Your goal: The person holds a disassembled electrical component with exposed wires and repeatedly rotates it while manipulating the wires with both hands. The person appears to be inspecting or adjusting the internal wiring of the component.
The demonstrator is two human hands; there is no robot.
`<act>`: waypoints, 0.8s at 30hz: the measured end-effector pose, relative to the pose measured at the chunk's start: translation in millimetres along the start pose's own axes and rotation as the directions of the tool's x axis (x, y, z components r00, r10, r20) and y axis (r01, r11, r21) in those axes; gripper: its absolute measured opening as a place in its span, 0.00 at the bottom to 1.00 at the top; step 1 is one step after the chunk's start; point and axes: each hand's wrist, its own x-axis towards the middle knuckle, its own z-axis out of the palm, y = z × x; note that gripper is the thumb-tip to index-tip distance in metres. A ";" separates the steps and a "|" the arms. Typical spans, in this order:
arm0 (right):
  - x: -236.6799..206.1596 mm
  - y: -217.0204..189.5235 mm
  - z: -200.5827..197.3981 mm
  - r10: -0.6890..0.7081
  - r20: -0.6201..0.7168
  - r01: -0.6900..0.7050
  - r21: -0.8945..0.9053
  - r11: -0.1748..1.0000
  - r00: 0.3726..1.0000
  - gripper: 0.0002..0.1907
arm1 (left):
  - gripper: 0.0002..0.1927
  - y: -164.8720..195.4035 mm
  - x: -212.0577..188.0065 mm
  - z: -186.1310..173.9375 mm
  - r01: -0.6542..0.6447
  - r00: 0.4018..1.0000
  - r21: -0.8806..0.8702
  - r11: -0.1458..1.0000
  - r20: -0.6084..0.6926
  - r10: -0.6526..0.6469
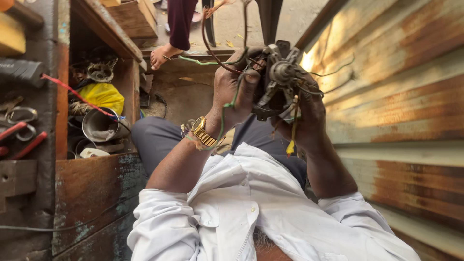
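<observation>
Motor part [282, 77] gripped by both hands, left hand [234, 89], right hand [309, 111].

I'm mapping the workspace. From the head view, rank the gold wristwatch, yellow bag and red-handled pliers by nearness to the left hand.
1. gold wristwatch, on the left hand's own wrist.
2. yellow bag, in the wooden compartment further left.
3. red-handled pliers, at the far left edge.

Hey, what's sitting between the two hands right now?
In the head view, a dark motor part with loose wires fills the stretch between the left hand and the right hand; both hands grip it.
</observation>
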 end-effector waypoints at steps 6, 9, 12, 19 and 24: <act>-29.7 -7.4 3.6 0.182 0.009 -0.178 -0.176 0.968 0.983 0.49 | 0.37 -34.9 -19.5 21.0 0.112 0.994 -0.147 0.983 0.013 -0.112; -40.2 -11.3 6.6 0.208 -0.006 -0.204 -0.237 0.950 0.978 0.46 | 0.35 -49.1 -29.8 23.6 0.131 0.991 -0.142 0.981 -0.001 -0.132; -46.0 -13.0 5.9 0.254 0.040 -0.236 -0.255 0.938 0.966 0.45 | 0.34 -58.4 -34.7 22.6 0.139 0.990 -0.190 0.972 0.020 -0.138; -46.1 -14.9 8.6 0.276 0.060 -0.248 -0.292 0.924 0.959 0.45 | 0.36 -67.5 -39.9 25.8 0.260 0.964 -0.218 0.940 0.013 -0.264; -43.0 -20.7 5.4 0.278 0.025 -0.254 -0.332 0.909 0.960 0.45 | 0.35 -70.3 -36.2 26.4 0.278 0.960 -0.283 0.918 0.056 -0.274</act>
